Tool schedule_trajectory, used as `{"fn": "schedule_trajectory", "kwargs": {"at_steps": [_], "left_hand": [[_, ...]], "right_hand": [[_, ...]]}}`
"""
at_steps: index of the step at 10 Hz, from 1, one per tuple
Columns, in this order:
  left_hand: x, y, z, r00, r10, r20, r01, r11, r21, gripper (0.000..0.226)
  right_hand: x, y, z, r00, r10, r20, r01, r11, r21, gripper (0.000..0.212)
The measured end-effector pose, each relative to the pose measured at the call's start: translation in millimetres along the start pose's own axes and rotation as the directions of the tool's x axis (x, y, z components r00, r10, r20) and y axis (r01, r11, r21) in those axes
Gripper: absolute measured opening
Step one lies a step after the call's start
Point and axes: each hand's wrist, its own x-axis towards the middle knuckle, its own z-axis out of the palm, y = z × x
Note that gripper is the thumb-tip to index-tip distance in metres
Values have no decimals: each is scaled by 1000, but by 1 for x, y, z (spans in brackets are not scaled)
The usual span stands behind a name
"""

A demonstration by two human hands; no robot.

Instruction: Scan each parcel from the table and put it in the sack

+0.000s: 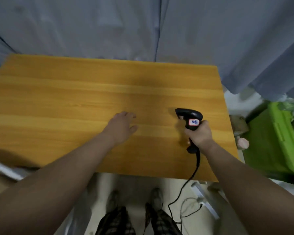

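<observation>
Grey curtain [92, 22] at back; green plastic box [270, 141] on R side, small pink obj. [243, 143] just beside it.

Orange woodgrain table [75, 99], black scanner [191, 120], green bin [271, 141]

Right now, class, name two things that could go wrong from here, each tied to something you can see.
1. The cable from the scanner hangs off the table edge and loops on the floor near the shoes; a step could snag it and jerk the scanner from the right hand.
2. The green container stands to the right; the left hand, reaching across, might catch the cable.
</observation>
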Motion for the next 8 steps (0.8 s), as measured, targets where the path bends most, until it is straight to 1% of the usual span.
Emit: {"fn": "schedule_trajectory", "kwargs": {"at_steps": [1,2,3,4,6,7,8], "left_hand": [[24,-5,8,999,-26,24,26,1000,-14,49],[39,-13,11,997,-43,56,44,999,-18,50],[50,-19,8,993,-19,112,20,1000,-4,52],[58,-21,4,993,4,122,-5,1000,6,50],[58,-19,-3,990,38,136,-41,999,17,49],[51,-17,-10,993,48,107,-48,999,4,49],[41,-17,-19,996,73,51,-72,997,-11,48]], "right_hand": [[21,-4,27,998,-2,56,1,1000,8,40],[28,-1,50,995,43,91,-34,994,-102,42],[22,12,58,992,115,46,-93,936,-341,62],[17,23,60,992,126,-31,-129,927,-352,75],[10,12,57,988,147,-39,-151,920,-361,82],[0,6,51,989,143,-38,-146,903,-404,82],[-12,-6,39,988,128,-83,-152,877,-455,73]]}}
